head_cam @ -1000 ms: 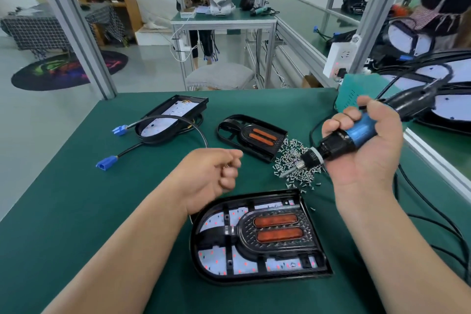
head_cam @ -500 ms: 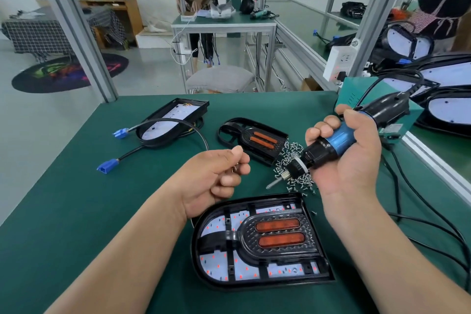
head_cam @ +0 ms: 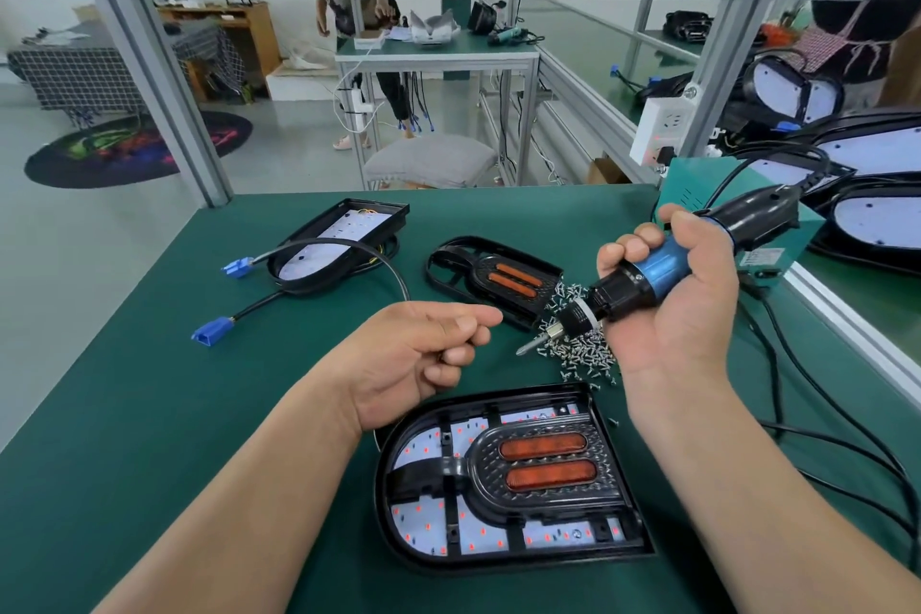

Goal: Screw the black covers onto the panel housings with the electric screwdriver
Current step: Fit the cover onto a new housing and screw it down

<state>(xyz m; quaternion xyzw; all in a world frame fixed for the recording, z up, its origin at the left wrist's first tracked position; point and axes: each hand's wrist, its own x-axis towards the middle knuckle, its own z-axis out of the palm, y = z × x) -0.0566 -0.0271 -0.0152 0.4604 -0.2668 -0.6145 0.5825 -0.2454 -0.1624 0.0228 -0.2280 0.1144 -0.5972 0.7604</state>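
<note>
Right hand (head_cam: 673,309): wrapped around the blue barrel of the electric screwdriver (head_cam: 658,264), with the bit angled down and left, just above the screw pile (head_cam: 578,349). I read this hold as a loading position, because the tip is presented to the left hand (head_cam: 423,359) and not to the work.

Left hand: fingers curled, thumb laid along the index finger. On my feed I cannot tell whether a screw sits in that pinch (too small to resolve).

Workpiece: the panel housing (head_cam: 498,563) lies flat directly below both hands, with a black cover (head_cam: 543,464) seated in it. I judge its fastening incomplete.

Stock: a spare cover (head_cam: 493,279) lies beside the screws. Farther left is a second housing (head_cam: 344,239), its cable ending in blue connectors (head_cam: 207,332).

Surface: a green mat (head_cam: 124,439), which gives contrast and probably grip. The screwdriver cord trails right towards a teal box (head_cam: 692,190).

Surroundings: an aluminium frame (head_cam: 164,100) borders the bench. Beyond it are a stool, another table and a person standing.
</note>
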